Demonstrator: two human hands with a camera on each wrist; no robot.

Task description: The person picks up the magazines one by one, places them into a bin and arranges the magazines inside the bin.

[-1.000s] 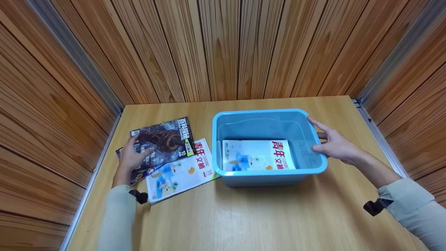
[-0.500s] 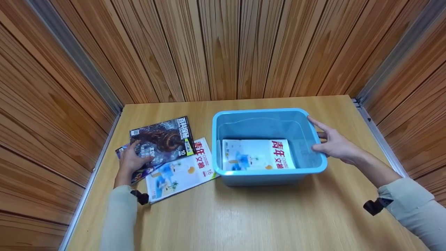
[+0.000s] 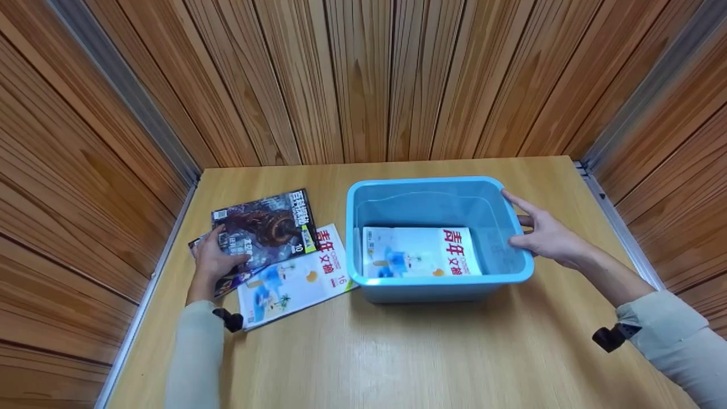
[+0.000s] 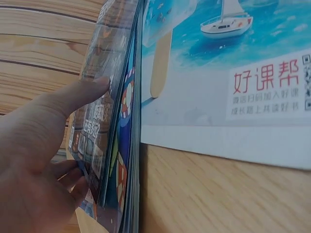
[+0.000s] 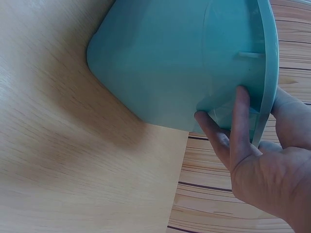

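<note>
My left hand (image 3: 213, 260) grips the left edge of a dark magazine (image 3: 267, 227) on top of a small pile at the table's left. In the left wrist view its thumb (image 4: 73, 94) lies on the cover (image 4: 99, 121) and the fingers curl beneath that edge. A colourful magazine (image 4: 127, 121) lies under the dark one. A white and blue magazine (image 3: 295, 278) rests beside them. My right hand (image 3: 548, 236) holds the right rim of a light blue plastic bin (image 3: 437, 184), thumb over the rim and fingers on the outer wall (image 5: 165, 63). A matching white and blue magazine (image 3: 420, 253) lies flat inside the bin.
The wooden table (image 3: 397, 352) is enclosed by wood-panelled walls at the back and on both sides, with metal strips in the corners. The bin stands right of centre, and the magazine pile sits close to the left wall.
My left hand has slipped back a little to the dark magazine's left edge and taken hold of it. The right hand and the bin have not moved.
</note>
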